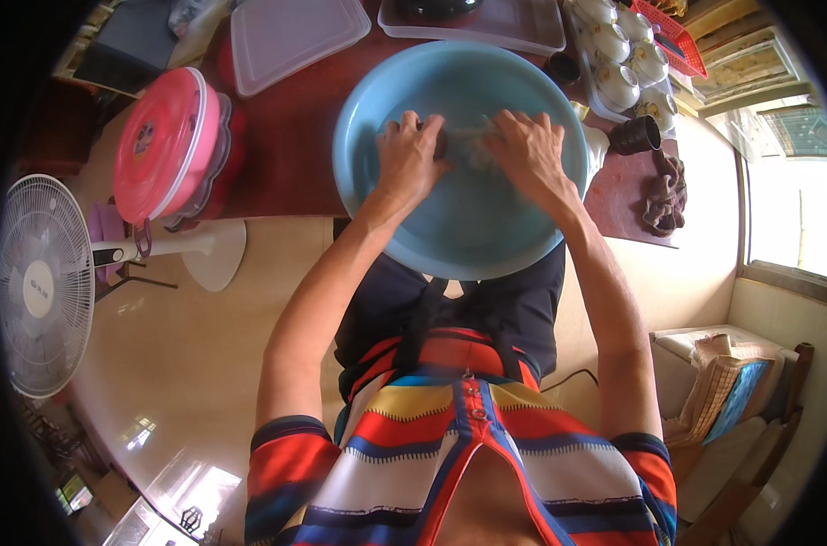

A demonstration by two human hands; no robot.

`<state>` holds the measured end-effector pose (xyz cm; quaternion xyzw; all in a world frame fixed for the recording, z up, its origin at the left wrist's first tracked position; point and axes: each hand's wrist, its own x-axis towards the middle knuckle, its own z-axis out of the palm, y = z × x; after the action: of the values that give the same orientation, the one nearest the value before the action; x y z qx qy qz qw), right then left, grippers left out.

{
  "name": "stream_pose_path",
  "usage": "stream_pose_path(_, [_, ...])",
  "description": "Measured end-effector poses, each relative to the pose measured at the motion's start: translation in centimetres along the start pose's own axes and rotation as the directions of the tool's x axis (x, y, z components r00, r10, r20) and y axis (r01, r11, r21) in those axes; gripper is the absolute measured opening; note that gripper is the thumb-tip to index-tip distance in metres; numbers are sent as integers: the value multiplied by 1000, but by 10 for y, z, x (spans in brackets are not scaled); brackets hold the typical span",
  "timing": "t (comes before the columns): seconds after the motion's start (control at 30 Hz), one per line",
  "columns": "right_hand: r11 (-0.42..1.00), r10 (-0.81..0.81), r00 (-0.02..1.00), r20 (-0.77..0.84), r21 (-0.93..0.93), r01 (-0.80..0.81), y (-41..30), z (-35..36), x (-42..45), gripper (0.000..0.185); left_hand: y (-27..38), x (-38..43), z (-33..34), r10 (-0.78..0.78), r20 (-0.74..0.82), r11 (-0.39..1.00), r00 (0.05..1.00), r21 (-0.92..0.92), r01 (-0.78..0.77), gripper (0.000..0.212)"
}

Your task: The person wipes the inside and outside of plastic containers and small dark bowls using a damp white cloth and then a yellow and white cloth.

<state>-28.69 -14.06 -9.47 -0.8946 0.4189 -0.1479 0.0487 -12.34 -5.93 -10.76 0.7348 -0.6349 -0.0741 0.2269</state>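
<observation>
A large blue plastic basin [482, 252] stands at the front edge of a dark red table [297, 150]. Both hands are inside it. My left hand [410, 153] is bent around a small dark object [441, 145], mostly hidden by the fingers; its kind cannot be told. My right hand [531, 153] is at the basin's right side, fingers curled and blurred. Next to its fingertips is a pale, blurred thing [480, 153], perhaps cloth or splashing water; which one cannot be told.
Left on the table are a pink lidded container [157, 143] and a translucent plastic lid [297, 41]. A shallow clear tray [523, 27] lies behind the basin. At right are white patterned bowls [618, 85], a dark ribbed cup [635, 135] and a crumpled brown cloth [666, 194]. A fan [45, 286] stands left.
</observation>
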Motion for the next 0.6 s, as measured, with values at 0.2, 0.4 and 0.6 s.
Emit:
stream_pose_path(0.2, [893,-368,872,323,-137,428,-31,33,14,17,-12,-1,11,-132,140,991,981,16,131,52])
stream_pose_path(0.4, [993,64,961,268,77,-88,-16,34,22,28,-18,10,8,-297,355,744,886,-495,448,52])
stream_pose_path(0.6, [561,281,908,310,715,-417,-25,15,24,25,-4,17,-7,-334,568,152,752,-755,638,67])
